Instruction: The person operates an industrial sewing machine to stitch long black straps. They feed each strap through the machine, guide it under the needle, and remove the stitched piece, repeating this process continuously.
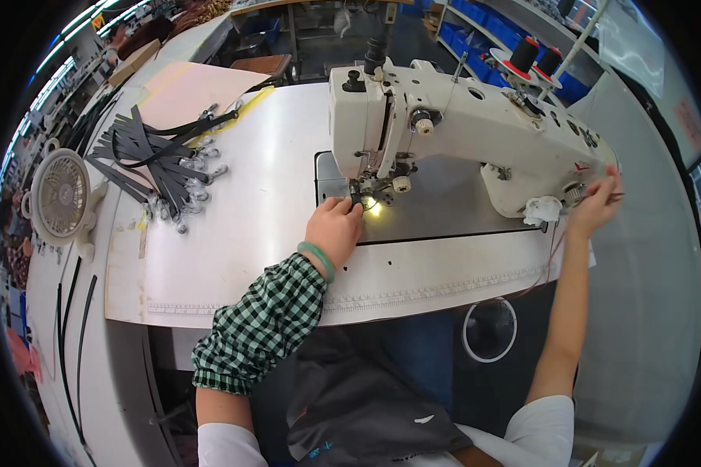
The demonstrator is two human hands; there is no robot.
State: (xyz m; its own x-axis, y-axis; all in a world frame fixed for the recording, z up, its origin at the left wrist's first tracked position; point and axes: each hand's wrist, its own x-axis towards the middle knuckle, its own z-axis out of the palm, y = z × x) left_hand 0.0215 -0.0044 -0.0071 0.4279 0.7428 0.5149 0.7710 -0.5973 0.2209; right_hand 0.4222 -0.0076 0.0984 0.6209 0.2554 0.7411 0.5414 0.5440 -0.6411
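Sewing station, work in progress. Left hand (335, 232) is resting at the needle end of the sewing machine (463, 109), fingers bent together beside a small dark piece (357, 191); fingertips are partly hidden, so cannot tell whether they are pinching it or only steadying it. Lamp (374, 208) is lighting this spot. Right hand (597, 204) is reaching to the far right end of the machine, fingers curled near the wheel end; cannot tell whether it is gripping anything.

Location of the work: the dark piece is sitting under the needle area. A heap of dark straps (149, 149) is lying on the left of the white table (261, 194), many ends carrying shiny clasps (198, 191). Longer dark strips (60, 319) are lying farther left, below the fan (60, 194).

Progress, judged: the piece at the needle appears to be mid-handling, not yet set aside. Clasps are already sitting at many strap ends. Stitching is not showing at this scale, so the heap could be counting as finished or waiting; remaining amount undetermined.
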